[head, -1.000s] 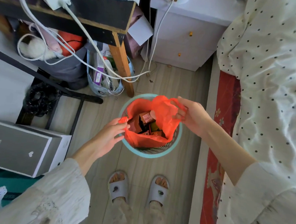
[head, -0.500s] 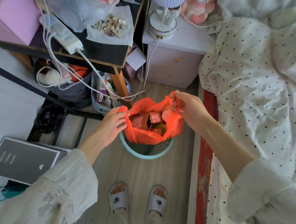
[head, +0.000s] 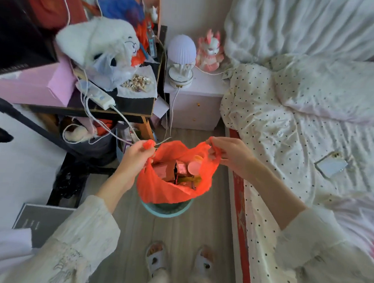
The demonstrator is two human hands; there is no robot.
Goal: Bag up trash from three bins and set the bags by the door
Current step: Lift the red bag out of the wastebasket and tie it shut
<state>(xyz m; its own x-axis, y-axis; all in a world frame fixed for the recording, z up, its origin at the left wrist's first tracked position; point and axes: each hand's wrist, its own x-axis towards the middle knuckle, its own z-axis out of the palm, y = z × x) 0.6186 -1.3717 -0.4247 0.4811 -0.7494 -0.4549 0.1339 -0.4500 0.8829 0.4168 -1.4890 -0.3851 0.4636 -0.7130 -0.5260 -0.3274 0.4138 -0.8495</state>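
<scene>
An orange plastic bag (head: 165,190) full of small boxes and wrappers hangs above a round teal bin (head: 166,209) on the wooden floor. Most of the bag is out of the bin, and its mouth is spread open. My left hand (head: 137,154) pinches the bag's left handle. My right hand (head: 229,153) grips the right handle at about the same height. Only the bin's near rim shows under the bag.
A cluttered black desk (head: 127,107) with a power strip and dangling white cables stands at the left. Behind the bin is a white nightstand (head: 194,106) with a lamp. The bed (head: 302,137) runs along the right. A grey box (head: 36,222) lies on the floor at the left.
Both hands have raised the orange bag by its handles, lifting it from seated in the bin to mostly above the rim. The view has tilted up toward the desk and bed.
</scene>
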